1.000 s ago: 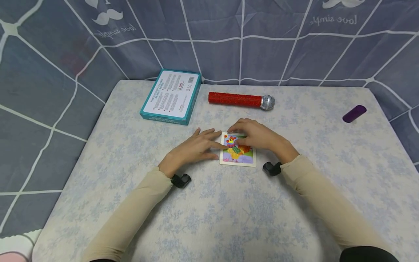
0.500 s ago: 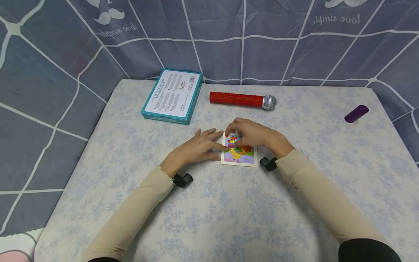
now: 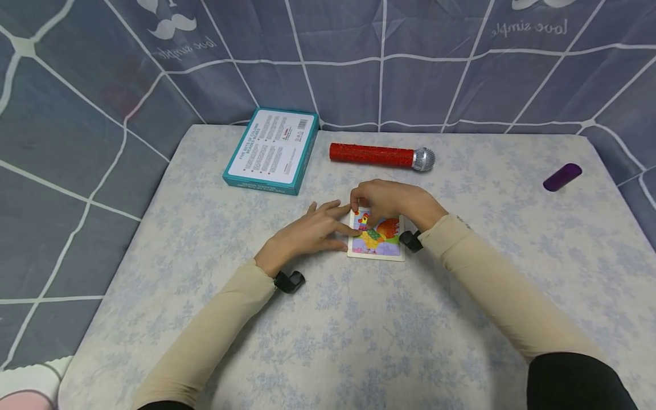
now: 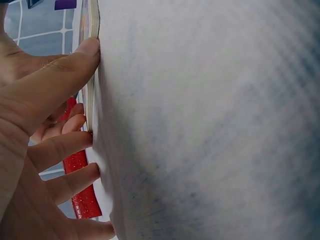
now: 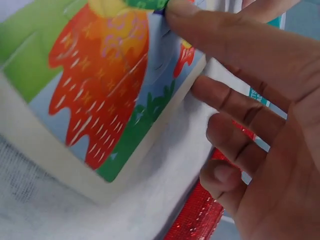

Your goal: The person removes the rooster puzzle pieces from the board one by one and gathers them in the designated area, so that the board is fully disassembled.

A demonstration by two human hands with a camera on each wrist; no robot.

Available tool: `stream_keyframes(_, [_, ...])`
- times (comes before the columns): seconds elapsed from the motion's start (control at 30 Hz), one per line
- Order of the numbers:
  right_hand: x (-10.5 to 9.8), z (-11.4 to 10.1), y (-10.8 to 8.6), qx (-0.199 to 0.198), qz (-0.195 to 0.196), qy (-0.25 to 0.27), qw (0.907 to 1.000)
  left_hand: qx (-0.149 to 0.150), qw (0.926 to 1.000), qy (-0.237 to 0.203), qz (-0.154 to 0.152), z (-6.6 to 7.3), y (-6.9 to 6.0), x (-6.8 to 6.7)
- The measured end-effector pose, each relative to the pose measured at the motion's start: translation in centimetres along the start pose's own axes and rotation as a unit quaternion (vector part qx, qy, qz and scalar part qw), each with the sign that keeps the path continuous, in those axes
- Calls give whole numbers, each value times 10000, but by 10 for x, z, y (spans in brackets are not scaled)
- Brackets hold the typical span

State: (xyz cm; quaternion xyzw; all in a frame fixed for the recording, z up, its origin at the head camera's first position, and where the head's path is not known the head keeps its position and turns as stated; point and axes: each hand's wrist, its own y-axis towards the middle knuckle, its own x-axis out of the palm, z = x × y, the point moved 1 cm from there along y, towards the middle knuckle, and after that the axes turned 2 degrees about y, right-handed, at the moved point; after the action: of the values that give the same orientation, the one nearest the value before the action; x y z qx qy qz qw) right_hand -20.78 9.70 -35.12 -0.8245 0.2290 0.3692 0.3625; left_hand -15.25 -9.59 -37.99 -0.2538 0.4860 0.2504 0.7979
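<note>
A small square jigsaw puzzle (image 3: 380, 244) with a cream border and a bright rooster picture lies flat on the table. My left hand (image 3: 314, 232) is at its left side, fingers spread and fairly straight. In the left wrist view, the thumb (image 4: 89, 49) touches the puzzle's edge. My right hand (image 3: 393, 200) reaches over the far side with bent fingers. The right wrist view shows its thumb (image 5: 187, 15) on the picture and its index finger against the far edge, gripping the puzzle (image 5: 107, 90) between them. The hand covers part of the picture's top.
Behind the hands lies a red glittery microphone (image 3: 371, 155) with a silver head. A teal box (image 3: 271, 149) with a white printed label is at the back left. A purple cylinder (image 3: 562, 177) lies at the far right. A grey checked curtain (image 3: 338, 91) hangs behind the table.
My right hand has shifted slightly left and away from me, uncovering the rooster's orange tail. The right wrist has come closer to the puzzle. My left hand stays at the left edge.
</note>
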Motion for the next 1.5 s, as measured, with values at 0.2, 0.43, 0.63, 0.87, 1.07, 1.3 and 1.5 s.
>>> stream_keyframes(0.2, [-2, -5, 0, 220, 10, -202, 9996, -43, 10000, 42, -39, 0, 2, -1])
stream_keyframes(0.43, [0, -17, 1, 67, 15, -778, 9969, -35, 10000, -35, -47, 0, 1, -1])
stream_keyframes(0.63, [2, -26, 0, 163, 138, -1137, 9933, 13, 10000, -89, 10, 1, 1, -1])
stream_keyframes(0.87, [1, -25, 3, 122, 52, -1136, 9934, 39, 9999, -125, -3, 1, 1, -1])
stream_keyframes(1.07, [-2, -22, 10, 147, -100, -1056, 9943, 20, 9999, -137, -64, 0, 1, -1])
stream_keyframes(1.3, [-3, -19, 10, 188, -302, -895, 9954, -14, 9998, -156, -80, 1, 1, -1])
stream_keyframes(1.5, [0, -16, 5, 54, -77, -940, 9955, 2, 9999, -137, 1, 0, 1, 0])
